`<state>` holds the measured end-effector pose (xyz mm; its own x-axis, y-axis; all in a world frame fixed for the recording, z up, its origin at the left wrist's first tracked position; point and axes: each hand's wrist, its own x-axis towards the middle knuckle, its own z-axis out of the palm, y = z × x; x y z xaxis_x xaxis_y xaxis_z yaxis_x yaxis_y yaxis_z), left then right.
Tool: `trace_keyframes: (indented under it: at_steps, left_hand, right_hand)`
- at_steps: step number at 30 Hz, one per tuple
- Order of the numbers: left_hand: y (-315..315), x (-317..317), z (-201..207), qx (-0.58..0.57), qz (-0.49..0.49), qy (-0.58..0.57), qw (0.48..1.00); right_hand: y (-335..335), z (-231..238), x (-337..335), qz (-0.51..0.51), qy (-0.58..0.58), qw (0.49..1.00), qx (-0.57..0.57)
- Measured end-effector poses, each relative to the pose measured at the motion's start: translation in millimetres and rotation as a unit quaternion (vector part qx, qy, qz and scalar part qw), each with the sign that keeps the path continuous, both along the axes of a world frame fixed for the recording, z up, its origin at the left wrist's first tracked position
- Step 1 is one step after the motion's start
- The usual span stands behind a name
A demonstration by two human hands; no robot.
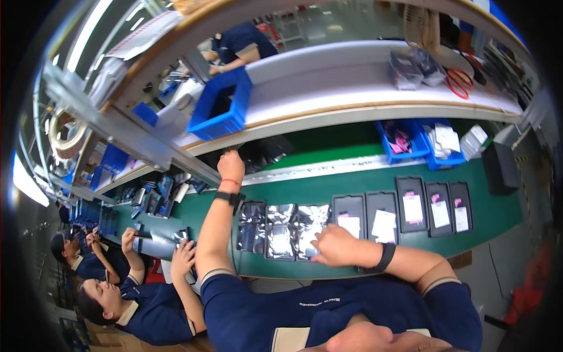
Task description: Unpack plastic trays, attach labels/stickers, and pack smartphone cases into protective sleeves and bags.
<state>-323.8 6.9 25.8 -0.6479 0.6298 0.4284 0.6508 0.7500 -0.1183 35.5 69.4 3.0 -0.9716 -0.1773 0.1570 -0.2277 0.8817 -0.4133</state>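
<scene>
My left hand (230, 165) reaches forward to the shelf's lower edge, its fingers curled at dark items; what they grip is hidden. My right hand (336, 245) is closed, its bent fingers at the right edge of a shiny silver bag (311, 226) in a black tray. Left of it lie a second tray with a shiny bag (280, 232) and a third with a darker glossy bag (251, 226). To the right, several black trays hold white cards, one card (412, 208) with pink pieces around it. A tray with a white card (350, 225) is just beyond my right hand.
A blue bin (223, 103) stands on the upper shelf (328, 82), with red scissors (459, 83) at right. Below are blue bins with pink pieces (401, 145) and white cards (446, 141), and a black box (500, 169). At left, a co-worker (146, 308) sits close by.
</scene>
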Motion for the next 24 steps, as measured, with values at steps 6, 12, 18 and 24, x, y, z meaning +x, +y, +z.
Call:
trace_keyframes:
  at_steps: [6,12,18,24]
  left_hand:
    - [-36.7,228.8,28.4,0.024,-0.399,0.004,0.917]
    - [-30.1,307.9,-36.2,-0.054,-0.408,-0.13,0.902]
    - [-41.5,291.5,-9.9,-0.159,-0.45,-0.324,0.817]
    - [-75.7,220.6,26.2,-0.008,-0.35,-0.339,0.873]
  right_hand:
    - [106.2,50.4,7.6,-0.283,0.172,0.942,-0.062]
    - [132.8,62.3,-49.3,-0.264,0.079,0.961,0.001]
    - [132.5,60.4,-172.7,-0.191,-0.058,0.98,0.013]
    - [137.3,42.3,-275.6,-0.193,-0.041,0.977,-0.08]
